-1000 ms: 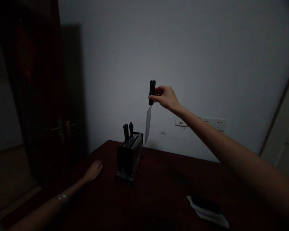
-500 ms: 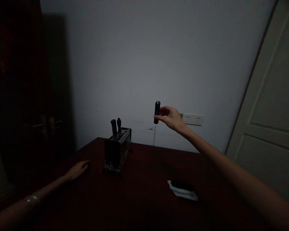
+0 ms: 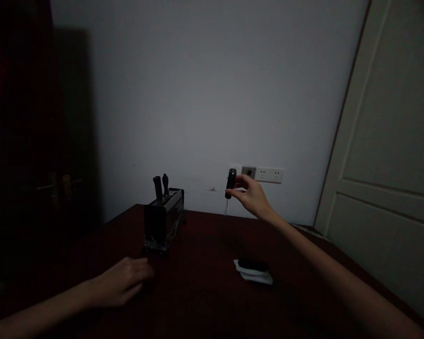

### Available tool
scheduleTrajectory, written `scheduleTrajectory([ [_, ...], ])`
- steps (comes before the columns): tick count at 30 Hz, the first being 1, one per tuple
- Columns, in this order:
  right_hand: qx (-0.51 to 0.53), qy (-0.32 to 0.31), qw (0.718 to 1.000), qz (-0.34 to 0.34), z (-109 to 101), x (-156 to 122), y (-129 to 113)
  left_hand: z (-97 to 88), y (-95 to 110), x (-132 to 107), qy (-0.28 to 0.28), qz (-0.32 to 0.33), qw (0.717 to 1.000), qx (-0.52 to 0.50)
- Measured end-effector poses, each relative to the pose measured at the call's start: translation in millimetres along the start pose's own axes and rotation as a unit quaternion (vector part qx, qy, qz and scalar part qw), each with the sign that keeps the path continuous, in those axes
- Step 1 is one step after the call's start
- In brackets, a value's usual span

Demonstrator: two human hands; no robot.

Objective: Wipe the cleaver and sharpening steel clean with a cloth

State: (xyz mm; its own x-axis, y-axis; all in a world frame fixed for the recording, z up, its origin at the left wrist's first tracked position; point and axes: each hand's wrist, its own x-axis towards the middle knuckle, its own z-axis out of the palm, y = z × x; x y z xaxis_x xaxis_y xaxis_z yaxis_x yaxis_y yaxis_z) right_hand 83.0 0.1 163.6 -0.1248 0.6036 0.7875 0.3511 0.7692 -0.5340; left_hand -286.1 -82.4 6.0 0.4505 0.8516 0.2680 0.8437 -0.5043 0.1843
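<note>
My right hand (image 3: 251,195) pinches the black handle of a knife (image 3: 230,183) and holds it upright, blade pointing down, above the far side of the dark red table (image 3: 205,282). The thin blade is seen edge-on and almost vanishes against the wall. A dark knife block (image 3: 162,220) stands on the table to the left of the knife, with two black handles sticking out of its top. My left hand (image 3: 125,280) rests on the table in front of the block, fingers loosely curled, nothing visible in them.
A dark flat object lies on a white cloth or paper (image 3: 253,271) right of the table's centre. A white wall socket strip (image 3: 263,174) is behind my right hand. A pale door (image 3: 388,188) stands at the right; dark wooden furniture (image 3: 28,141) fills the left.
My right hand has carried the knife down and to the right, away from the block. My left hand has slid back along the table toward me. The view has swung right.
</note>
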Motion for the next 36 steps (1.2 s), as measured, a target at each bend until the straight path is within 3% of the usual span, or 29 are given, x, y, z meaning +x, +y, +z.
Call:
scheduleTrajectory([
  [2, 0.016, 0.002, 1.0, -0.004, 2.1, -9.3, 0.7, -6.7, 42.5, 21.9, -0.064, 0.021, 0.985, -0.157],
  [3, 0.022, 0.001, 1.0, -0.011, 3.4, -13.9, 1.5, -8.6, 60.2, 34.0, -0.063, -0.007, 0.97, -0.235],
  [4, 0.025, -0.001, 0.999, -0.02, 4.9, -18.6, 2.6, -9.6, 75.2, 46.4, -0.081, -0.04, 0.943, -0.322],
  [6, 0.019, -0.006, 0.999, -0.046, 7.6, -28.5, 5.4, -9.5, 96.5, 70.6, -0.112, -0.088, 0.862, -0.487],
  [8, 0.0, -0.012, 0.997, -0.077, 9.6, -38.8, 8.4, -8.2, 108.9, 91.7, -0.144, -0.113, 0.783, -0.594],
  [10, -0.031, -0.024, 0.993, -0.112, 10.6, -49.2, 10.5, -7.4, 116.3, 108.6, -0.173, -0.118, 0.724, -0.657],
  [14, -0.113, -0.081, 0.974, -0.177, 10.8, -68.4, 10.7, -7.9, 127.1, 131.5, -0.2, -0.139, 0.653, -0.717],
  [22, -0.229, -0.127, 0.913, -0.314, 15.1, -91.6, 17.2, 0.9, 129.2, 156.3, -0.257, -0.1, 0.602, -0.75],
  [27, -0.226, -0.131, 0.91, -0.322, 26.1, -99.9, 24.7, 9.5, 126.3, 168.8, -0.27, -0.117, 0.571, -0.766],
  [31, -0.221, -0.124, 0.907, -0.337, 34.7, -105.8, 31.6, 11.0, 133.8, 172.9, -0.24, -0.139, 0.56, -0.781],
  [36, -0.227, -0.122, 0.896, -0.362, 38.3, -110.0, 41.0, 10.7, 147.2, 167.9, -0.164, -0.163, 0.549, -0.803],
])
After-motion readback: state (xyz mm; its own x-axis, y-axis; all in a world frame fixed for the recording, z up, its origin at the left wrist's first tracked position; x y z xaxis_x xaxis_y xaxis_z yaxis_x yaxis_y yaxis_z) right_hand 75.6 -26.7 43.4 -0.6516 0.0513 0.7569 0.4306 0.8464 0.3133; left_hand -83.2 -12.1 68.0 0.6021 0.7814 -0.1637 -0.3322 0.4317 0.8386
